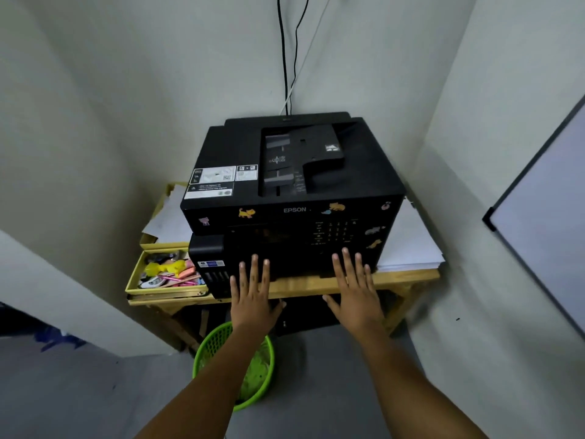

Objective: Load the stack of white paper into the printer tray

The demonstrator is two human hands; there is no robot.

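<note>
Corner alcove, pale walls close on both sides; wooden worktop (402, 277) carries the black printer (294, 191). Your left hand (253, 296) and right hand (354, 289) lie flat against the lower front of the printer, fingers (254, 267) spread, holding nothing. Judgement: you are placed at the tray front, either to draw it out or to seat it; the tray itself is not distinguishable. Stack of white paper (408, 245) rests on the worktop just right of the printer, touching its side, not yet loaded. Yellow box (136, 274) of oddments crowds the left edge. Green basket (234, 365) stands on the floor below your forearms; open room lies mainly towards you.
</note>
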